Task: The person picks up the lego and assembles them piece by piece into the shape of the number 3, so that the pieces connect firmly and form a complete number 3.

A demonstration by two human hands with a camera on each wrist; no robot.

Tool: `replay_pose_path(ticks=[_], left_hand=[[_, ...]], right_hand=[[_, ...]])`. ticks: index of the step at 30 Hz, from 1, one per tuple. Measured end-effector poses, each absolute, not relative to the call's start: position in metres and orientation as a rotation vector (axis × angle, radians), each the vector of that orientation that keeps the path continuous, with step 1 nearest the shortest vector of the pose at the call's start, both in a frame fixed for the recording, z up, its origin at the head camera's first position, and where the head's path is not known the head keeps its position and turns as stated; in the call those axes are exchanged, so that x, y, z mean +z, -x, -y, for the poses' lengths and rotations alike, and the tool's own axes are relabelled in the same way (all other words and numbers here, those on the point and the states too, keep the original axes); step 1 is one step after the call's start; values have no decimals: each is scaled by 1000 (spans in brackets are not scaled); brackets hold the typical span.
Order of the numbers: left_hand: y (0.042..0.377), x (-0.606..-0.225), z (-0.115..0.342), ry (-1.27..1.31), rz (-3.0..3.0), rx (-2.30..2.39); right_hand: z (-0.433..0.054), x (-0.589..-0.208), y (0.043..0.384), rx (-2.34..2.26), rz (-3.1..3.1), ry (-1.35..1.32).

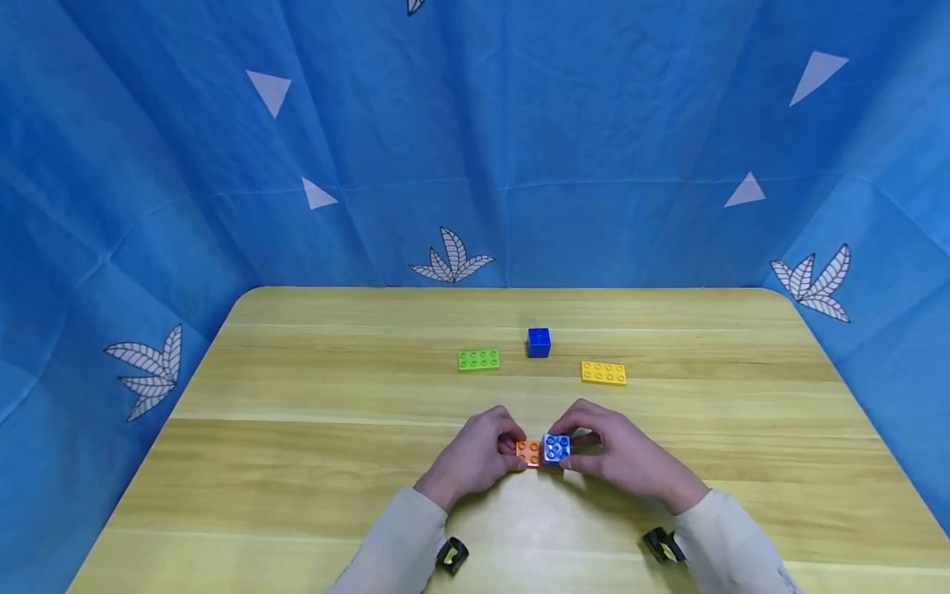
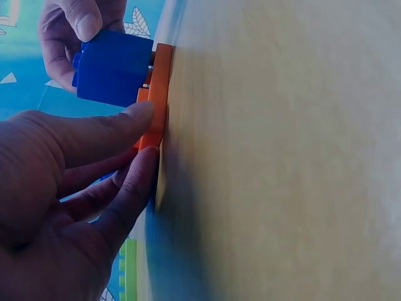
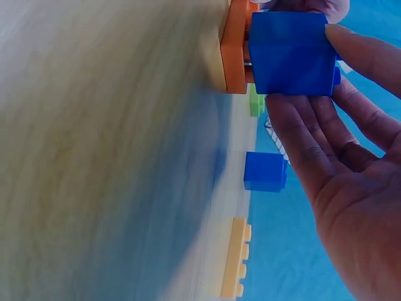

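Note:
My left hand (image 1: 478,454) pinches the left end of a flat orange building brick (image 1: 529,452) between thumb and fingers, low over the tabletop. A blue cube-shaped brick (image 1: 557,448) is held in my right hand (image 1: 619,450), thumb on its near side and fingers on its far side. In the left wrist view the blue brick (image 2: 116,68) sits over the right end of the orange brick (image 2: 161,81), with a thin gap and the orange studs showing between them. The right wrist view shows the same narrow gap beside the blue brick (image 3: 293,55).
Behind the hands on the wooden table (image 1: 297,462) lie a flat green brick (image 1: 478,360), a second blue cube brick (image 1: 538,342) and a flat yellow brick (image 1: 604,373). A blue patterned curtain (image 1: 594,148) hangs around the table's far and side edges.

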State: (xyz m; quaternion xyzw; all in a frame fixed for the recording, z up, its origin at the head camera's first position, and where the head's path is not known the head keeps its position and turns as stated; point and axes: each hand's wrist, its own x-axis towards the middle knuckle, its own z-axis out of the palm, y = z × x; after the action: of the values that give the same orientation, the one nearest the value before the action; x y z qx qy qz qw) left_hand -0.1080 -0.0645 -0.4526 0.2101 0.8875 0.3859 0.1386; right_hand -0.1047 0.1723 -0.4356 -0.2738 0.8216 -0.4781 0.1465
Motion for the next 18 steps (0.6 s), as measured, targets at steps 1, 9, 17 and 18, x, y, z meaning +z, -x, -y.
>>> replay_pose_path(ticks=[1,9,17,18], left_hand=[[108,-453,65,-608,-2565,1118],[109,-453,64,-629,-2568,1118],[108,-454,64,-606,-2556,1135],[108,-454,64,-604,-2555,1136]], right_hand=[[-172,-435,105,-1383,-2355,775],[-173,-435,106,-1395,-2321,741],[-173,-436,107,-1390,-2323,760],[-173,-437,107,-1377,-2333,771]])
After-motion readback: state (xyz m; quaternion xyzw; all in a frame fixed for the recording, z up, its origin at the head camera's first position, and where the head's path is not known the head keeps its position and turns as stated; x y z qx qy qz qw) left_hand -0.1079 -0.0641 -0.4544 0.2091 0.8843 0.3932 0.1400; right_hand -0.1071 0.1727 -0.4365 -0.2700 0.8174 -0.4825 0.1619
